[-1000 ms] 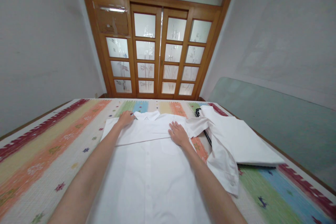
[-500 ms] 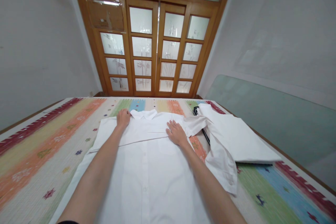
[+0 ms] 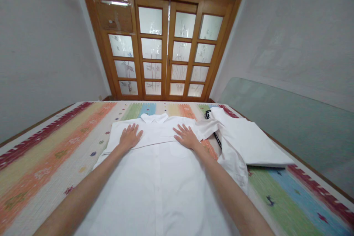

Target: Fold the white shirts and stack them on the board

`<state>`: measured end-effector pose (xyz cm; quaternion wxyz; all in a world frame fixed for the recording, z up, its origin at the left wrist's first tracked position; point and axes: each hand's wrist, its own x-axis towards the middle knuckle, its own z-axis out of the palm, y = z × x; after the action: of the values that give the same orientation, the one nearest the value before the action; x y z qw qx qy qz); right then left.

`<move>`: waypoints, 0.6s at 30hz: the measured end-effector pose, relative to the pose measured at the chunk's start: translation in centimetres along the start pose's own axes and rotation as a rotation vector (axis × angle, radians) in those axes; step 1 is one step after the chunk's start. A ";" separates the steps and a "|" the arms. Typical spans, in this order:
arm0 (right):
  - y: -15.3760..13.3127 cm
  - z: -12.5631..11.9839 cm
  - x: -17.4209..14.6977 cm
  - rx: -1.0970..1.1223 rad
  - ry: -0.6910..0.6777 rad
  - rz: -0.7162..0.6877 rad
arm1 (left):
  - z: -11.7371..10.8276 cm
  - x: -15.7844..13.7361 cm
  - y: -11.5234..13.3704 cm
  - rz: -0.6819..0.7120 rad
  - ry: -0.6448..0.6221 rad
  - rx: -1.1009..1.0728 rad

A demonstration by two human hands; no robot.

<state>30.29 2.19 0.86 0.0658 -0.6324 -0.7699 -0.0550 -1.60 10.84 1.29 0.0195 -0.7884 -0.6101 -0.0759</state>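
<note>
A white button-up shirt [image 3: 155, 177] lies spread face up, its collar at the far end. My left hand [image 3: 130, 137] rests flat on the upper left of the shirt, fingers spread. On the upper right, my right hand [image 3: 187, 137] lies flat with its fingers apart. A dark line runs across the shirt's chest between the two hands. The right sleeve [image 3: 231, 155] is bent and rumpled, trailing beside the shirt toward me. Across the left side, a flat layer of white cloth, apparently the other sleeve, extends past my left hand.
The shirt lies on a bed with a striped, patterned cover [image 3: 49, 162]. A stack of folded white cloth [image 3: 254, 143] with black edges underneath sits at the right. Behind it stands a pale green headboard [image 3: 279, 114]. Wooden glazed doors [image 3: 168, 48] close off the far side.
My left hand has moved from gripping beside the collar, down and slightly right, and now lies flat with fingers spread. My right hand stays in nearly the same place, its fingers spread wider.
</note>
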 end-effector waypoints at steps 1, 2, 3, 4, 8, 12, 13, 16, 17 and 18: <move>0.1 -0.1 -0.1 -0.004 -0.015 -0.036 | -0.1 -0.5 -0.9 -0.031 -0.038 -0.008; 0.2 -0.2 -0.1 -0.008 -0.027 -0.059 | -0.2 -0.9 -1.8 -0.069 -0.062 -0.011; 0.2 -0.2 -0.2 -0.010 -0.036 -0.063 | -0.3 -1.2 -2.8 -0.108 -0.073 -0.012; 0.1 -0.3 -0.2 -0.013 -0.042 -0.052 | -0.5 -1.4 -3.7 -0.145 -0.071 -0.011; -0.8 -1.0 -0.3 -0.020 -0.057 0.068 | -1.2 -2.0 -5.5 -0.210 -0.041 0.001; -1.9 -2.0 -1.8 -0.047 -0.064 0.208 | -1.8 -2.4 -4.8 -0.192 0.003 0.069; -2.0 -2.2 -2.5 -0.058 -0.056 0.220 | -1.9 -2.6 -4.5 -0.175 0.018 0.095; -1.4 -3.3 -5.7 -0.109 0.048 0.183 | -2.3 -3.3 -3.7 -0.104 0.021 0.137; -0.9 -3.9 -7.0 -0.130 0.107 0.169 | -2.3 -3.6 -3.4 -0.087 0.007 0.129; -0.3 -4.4 -8.4 -0.149 0.170 0.168 | -2.4 -3.9 -3.2 -0.077 -0.014 0.111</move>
<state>31.72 -6.75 3.81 0.0882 -0.6907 -0.6997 -0.1598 -5.83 7.60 2.87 0.0563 -0.7626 -0.6434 -0.0371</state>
